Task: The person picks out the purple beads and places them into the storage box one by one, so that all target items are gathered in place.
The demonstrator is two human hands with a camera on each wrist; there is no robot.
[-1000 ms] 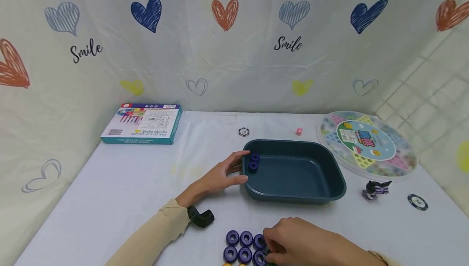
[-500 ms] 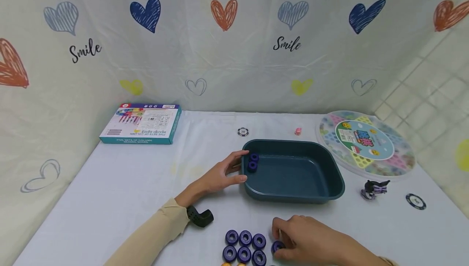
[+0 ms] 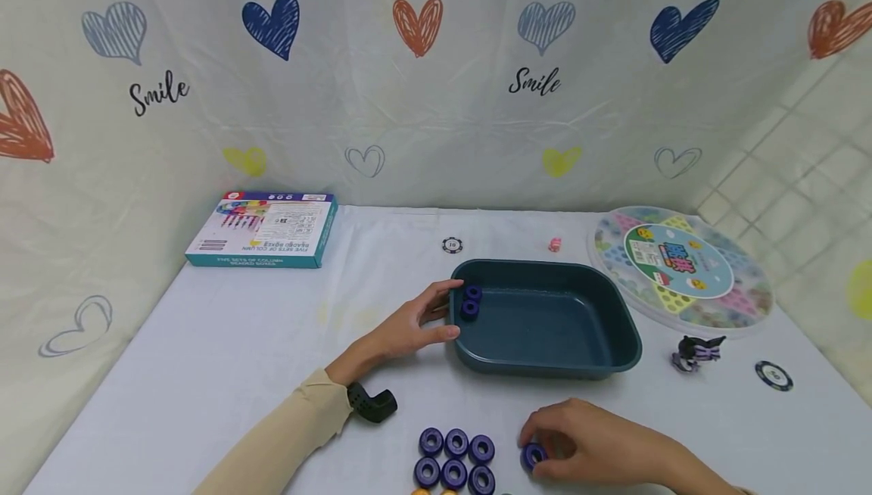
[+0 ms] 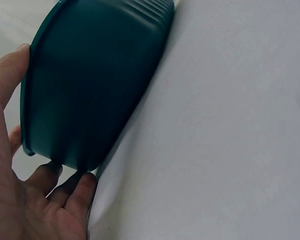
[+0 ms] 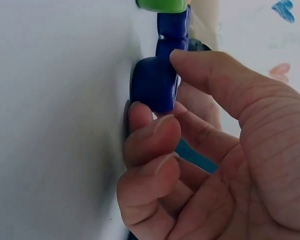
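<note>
My left hand (image 3: 412, 325) holds the left end of a dark teal plastic tub (image 3: 538, 367), a finger over its rim and the thumb against its side. In the left wrist view, fingertips touch the outer wall of the tub (image 4: 90, 80). Two purple beads (image 3: 470, 309) lie inside at the left. Near the front, my right hand (image 3: 593, 440) pinches a purple ring-shaped bead (image 3: 534, 456) between thumb and fingers. Close up in the right wrist view, the bead (image 5: 152, 85) appears blue, at the tabletop. Left of it, several matching beads (image 3: 454, 473) stand in rows.
Orange beads (image 3: 422, 491) peek in at the bottom edge. A flat game box (image 3: 262, 230) lies at back left, a round game board (image 3: 681, 260) at back right. Poker chips (image 3: 773, 375), a small black-purple figure (image 3: 698, 353) and a pink piece (image 3: 555, 244) surround the tub.
My right hand has drawn one purple bead rightward, away from the rows, and pinches it. The left hand and the tub stay where they were.
</note>
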